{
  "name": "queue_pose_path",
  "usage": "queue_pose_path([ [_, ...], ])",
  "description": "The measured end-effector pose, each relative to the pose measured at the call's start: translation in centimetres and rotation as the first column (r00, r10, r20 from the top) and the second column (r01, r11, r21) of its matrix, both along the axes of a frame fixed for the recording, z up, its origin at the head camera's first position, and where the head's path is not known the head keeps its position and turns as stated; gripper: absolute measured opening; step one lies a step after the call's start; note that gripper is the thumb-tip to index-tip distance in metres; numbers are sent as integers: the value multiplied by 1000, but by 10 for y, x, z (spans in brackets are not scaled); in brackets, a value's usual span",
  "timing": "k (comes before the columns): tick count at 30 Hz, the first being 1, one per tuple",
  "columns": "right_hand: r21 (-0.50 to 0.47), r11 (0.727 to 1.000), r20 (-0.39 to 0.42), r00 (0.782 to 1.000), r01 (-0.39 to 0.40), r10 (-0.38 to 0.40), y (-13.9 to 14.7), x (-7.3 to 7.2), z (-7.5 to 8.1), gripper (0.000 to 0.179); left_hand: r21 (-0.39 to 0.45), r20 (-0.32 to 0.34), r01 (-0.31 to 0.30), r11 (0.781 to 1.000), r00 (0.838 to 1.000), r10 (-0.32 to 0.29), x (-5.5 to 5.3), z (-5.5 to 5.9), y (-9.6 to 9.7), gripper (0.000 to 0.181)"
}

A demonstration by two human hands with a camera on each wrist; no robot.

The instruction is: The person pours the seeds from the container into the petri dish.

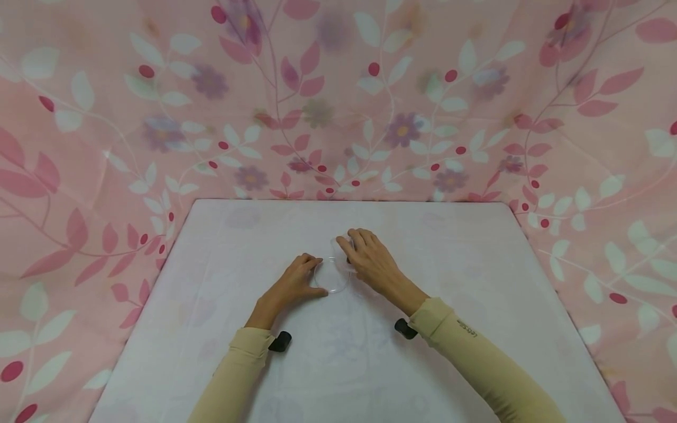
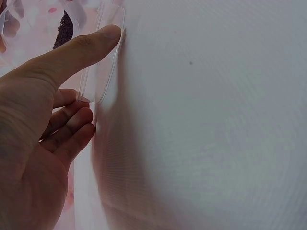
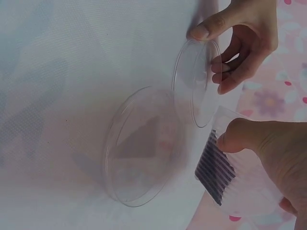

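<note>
My left hand [image 1: 297,279] grips a clear round petri dish [image 3: 182,72] by its rim, thumb on one side and fingers on the other. The dish stays low over the white tabletop. To its right, my right hand [image 1: 370,258] holds a clear ribbed plastic container [image 3: 244,172], which is tilted. Dark grains [image 3: 216,167] lie gathered toward one side inside it. In the right wrist view, a second clear petri dish [image 3: 112,177] lies on the table beside the first, with a dark triangular patch showing through it.
The white-covered table [image 1: 328,364] has its far edge against a pink floral cloth [image 1: 338,117], which also hangs at both sides. A black wrist camera [image 1: 280,341] sits at the left cuff, another camera [image 1: 405,329] at the right cuff.
</note>
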State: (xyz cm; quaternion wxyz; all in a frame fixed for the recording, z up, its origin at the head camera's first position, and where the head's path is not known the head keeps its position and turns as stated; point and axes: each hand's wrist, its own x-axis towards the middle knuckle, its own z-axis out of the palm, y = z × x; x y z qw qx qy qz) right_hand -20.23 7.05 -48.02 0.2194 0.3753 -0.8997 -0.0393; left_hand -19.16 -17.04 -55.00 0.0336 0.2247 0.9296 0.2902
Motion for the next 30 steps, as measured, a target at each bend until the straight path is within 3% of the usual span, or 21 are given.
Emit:
queue_pose_path([
  [8,32,999,-73,997,-15,18,-3,1,-2,58,-4,-7,3,1000,1000,-3,0,2,1,82],
  [17,81,997,-96,995,-2,10,-7,1,-3,52,-7,-23,14,1000,1000,-14,0,3,1,82],
  [30,83,996,-135,990,-22,33,-10,3,-3,57,-10,-32,14,1000,999,-15,1,3,1,82],
])
